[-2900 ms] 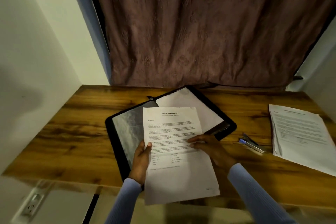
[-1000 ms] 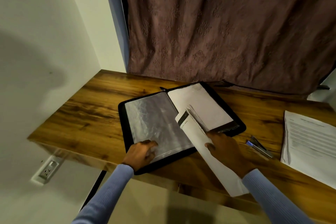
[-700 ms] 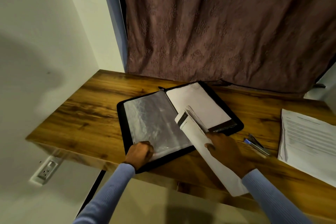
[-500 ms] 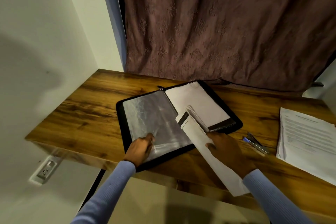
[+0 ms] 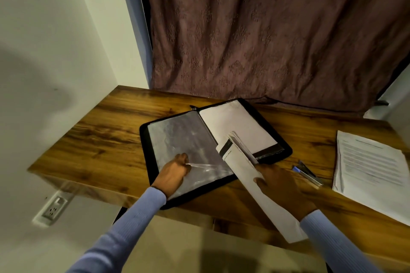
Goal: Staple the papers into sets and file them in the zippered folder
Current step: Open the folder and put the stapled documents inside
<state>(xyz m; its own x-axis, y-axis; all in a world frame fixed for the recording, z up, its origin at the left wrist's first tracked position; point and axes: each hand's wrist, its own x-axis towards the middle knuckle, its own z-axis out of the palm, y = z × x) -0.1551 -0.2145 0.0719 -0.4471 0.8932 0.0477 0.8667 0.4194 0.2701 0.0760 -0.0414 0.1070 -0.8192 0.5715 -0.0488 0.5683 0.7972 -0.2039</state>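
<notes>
A black zippered folder point(image 5: 286, 147) lies open on the wooden desk point(image 5: 99, 139). Its left half shows a clear plastic sleeve point(image 5: 184, 137); its right half holds a white sheet point(image 5: 235, 124). My left hand point(image 5: 175, 173) pinches the sleeve's lower edge and lifts it a little. My right hand point(image 5: 281, 186) holds a stapled paper set point(image 5: 248, 175) on edge, tilted over the folder's near right corner. A stapler point(image 5: 307, 173) lies just right of that hand.
A stack of printed papers point(image 5: 370, 166) rests at the desk's right end. A brown curtain point(image 5: 266, 29) hangs behind the desk and a white wall point(image 5: 44, 51) closes the left side. A wall socket point(image 5: 53, 208) sits below the desk's left front edge.
The paper set went from flat in both hands to held on edge by my right hand alone. My left hand moved to the plastic sleeve and now pinches its lower edge.
</notes>
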